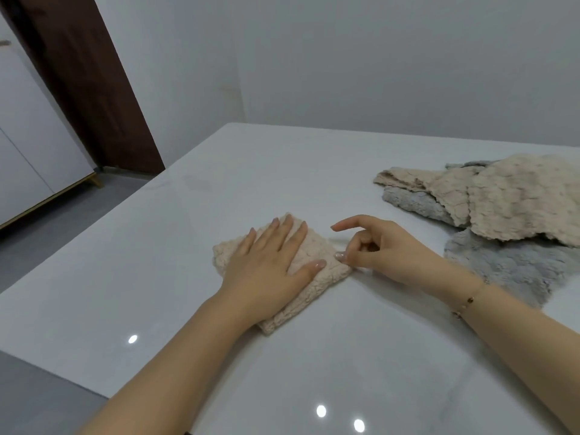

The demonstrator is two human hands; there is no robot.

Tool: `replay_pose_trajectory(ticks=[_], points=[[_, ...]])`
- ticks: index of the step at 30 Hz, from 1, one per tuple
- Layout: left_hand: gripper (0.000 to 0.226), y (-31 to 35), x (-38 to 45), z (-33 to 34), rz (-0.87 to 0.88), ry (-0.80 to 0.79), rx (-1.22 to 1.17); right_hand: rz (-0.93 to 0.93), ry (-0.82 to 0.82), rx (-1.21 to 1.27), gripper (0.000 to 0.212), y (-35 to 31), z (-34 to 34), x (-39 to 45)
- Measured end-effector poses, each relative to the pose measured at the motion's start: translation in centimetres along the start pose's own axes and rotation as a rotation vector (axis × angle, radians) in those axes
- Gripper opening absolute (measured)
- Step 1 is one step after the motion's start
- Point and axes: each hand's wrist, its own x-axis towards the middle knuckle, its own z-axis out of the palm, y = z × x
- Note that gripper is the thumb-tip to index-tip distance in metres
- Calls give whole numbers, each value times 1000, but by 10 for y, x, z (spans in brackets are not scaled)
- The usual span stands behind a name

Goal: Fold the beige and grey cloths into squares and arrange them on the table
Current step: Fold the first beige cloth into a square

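Note:
A folded beige cloth lies as a small square near the middle of the white table. My left hand presses flat on top of it, fingers straight. My right hand sits at the cloth's right edge, thumb tip touching the fabric, index finger stretched out, the other fingers curled; whether it pinches the edge is unclear. To the right lies a loose pile: unfolded beige cloths draped over grey cloths.
The table's left edge drops to a grey floor. A dark brown door frame and a white cabinet stand at the far left. A grey wall runs behind the table.

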Motion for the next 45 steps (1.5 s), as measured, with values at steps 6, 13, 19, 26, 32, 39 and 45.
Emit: replay_pose_trajectory(ticks=[6,13,19,26,32,39,45], points=[[75,4,-2,-4,2,-48,44,-118,202,-164,20,-4,3,-7],[65,8,-19,-18,-105,123,-3,-319,-32,-554,48,-3,20,-20],[94,10,-32,13,-179,136,65,-300,-229,-824,56,9,21,-18],[75,3,-36,2,-99,119,-207,-149,-340,-684,62,-16,12,-16],[55,-18,-44,-18,-180,318,-412,-335,-279,-773,57,-56,22,22],[59,-21,-44,5,-317,102,-49,-313,-329,-798,59,-23,56,39],[63,-27,-43,-3,-279,145,-348,-263,-343,-771,59,-26,56,39]])
